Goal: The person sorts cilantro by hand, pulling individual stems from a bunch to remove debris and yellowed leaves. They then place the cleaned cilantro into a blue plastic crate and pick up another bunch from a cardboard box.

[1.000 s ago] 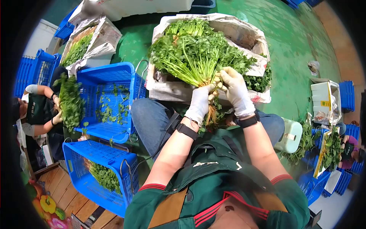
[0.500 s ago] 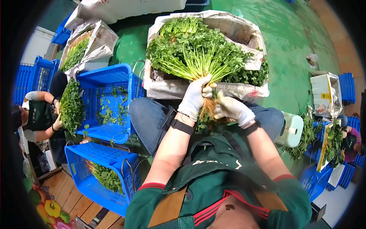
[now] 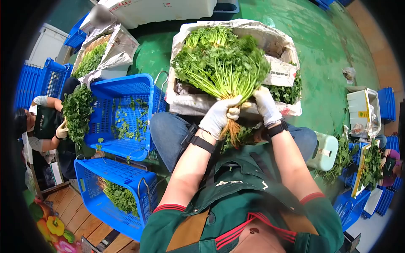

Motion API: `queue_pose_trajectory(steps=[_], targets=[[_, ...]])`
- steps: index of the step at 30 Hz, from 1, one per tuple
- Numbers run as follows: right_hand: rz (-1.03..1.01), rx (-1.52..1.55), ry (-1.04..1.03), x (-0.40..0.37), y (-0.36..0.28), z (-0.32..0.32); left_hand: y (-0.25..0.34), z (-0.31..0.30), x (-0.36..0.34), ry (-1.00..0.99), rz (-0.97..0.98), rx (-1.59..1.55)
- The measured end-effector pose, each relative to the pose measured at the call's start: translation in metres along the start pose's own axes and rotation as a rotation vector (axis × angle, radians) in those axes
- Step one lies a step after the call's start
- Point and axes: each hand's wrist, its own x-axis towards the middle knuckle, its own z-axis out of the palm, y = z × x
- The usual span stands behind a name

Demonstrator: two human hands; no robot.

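Observation:
My left hand [image 3: 221, 114], in a white glove, is closed around the base of a large bunch of Chinese celery [image 3: 232, 74]. Pale stems fan out above the fist, and brown roots [image 3: 231, 131] hang below it. My right hand [image 3: 266, 106], also gloved, is curled against the stems on the bunch's right side; its fingertips are partly hidden there. The bunch's leafy top lies over a paper-lined box [image 3: 192, 103] with more celery inside. Some leaves at the upper right are blurred.
Blue crates [image 3: 122, 149] stand at my left, one holding loose leaves, the other a bunch [image 3: 120, 196]. A co-worker [image 3: 44, 122] holds greens beyond them. A pale green stool [image 3: 324, 152] is by my right knee. Another person [image 3: 390, 164] sits at far right.
My right hand has moved from beside the roots up and right to the stems. My left hand keeps its grip on the bunch. The whole view has shifted slightly.

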Motion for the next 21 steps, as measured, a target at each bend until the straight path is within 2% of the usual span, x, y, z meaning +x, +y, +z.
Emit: queue_pose_trajectory(steps=[1, 3, 4, 5, 7, 9, 10, 11, 13, 14, 15, 17, 19, 21], targets=[[0.086, -0.109, 0.039, -0.004, -0.004, -0.005, -0.006, -0.005, 0.002, 0.025, 0.007, 0.015], [0.172, -0.621, 0.084, -0.007, -0.011, -0.025, -0.018, -0.021, 0.011, 0.002, -0.015, -0.001], [0.148, -0.868, 0.171, -0.008, -0.009, -0.038, -0.021, -0.018, 0.012, 0.005, -0.017, -0.008], [-0.057, -1.264, 0.35, -0.025, -0.029, -0.028, -0.022, -0.013, 0.013, 0.082, -0.016, -0.013], [-0.248, -1.172, 0.505, -0.042, -0.045, -0.008, -0.025, -0.014, 0.017, 0.158, -0.014, -0.02], [-0.702, -1.11, 0.338, -0.051, -0.052, 0.022, -0.035, -0.026, 0.025, 0.099, -0.001, 0.091], [-0.893, -1.064, 0.176, -0.05, -0.052, 0.036, -0.037, -0.017, 0.023, 0.155, 0.072, 0.117], [-0.962, -1.075, 0.017, -0.05, -0.055, 0.049, -0.042, -0.015, 0.026, 0.336, 0.092, 0.221], [-0.801, -1.213, -0.118, -0.054, -0.065, 0.068, -0.051, -0.007, 0.025, 0.456, 0.31, 0.287], [-0.738, -1.199, -0.076, -0.049, -0.059, 0.066, -0.051, -0.008, 0.028, 0.559, 0.219, 0.3], [-0.672, -1.186, -0.032, -0.04, -0.046, 0.058, -0.052, -0.009, 0.026, 0.474, 0.248, 0.224], [-0.637, -1.231, 0.036, -0.028, -0.028, 0.046, -0.046, -0.021, 0.021, 0.199, 0.169, 0.167], [-0.499, -1.154, -0.026, -0.027, -0.031, 0.046, -0.047, -0.019, 0.022, 0.23, 0.168, 0.168], [-0.541, -1.159, -0.009, -0.029, -0.033, 0.05, -0.048, -0.017, 0.021, 0.266, 0.169, 0.162]])
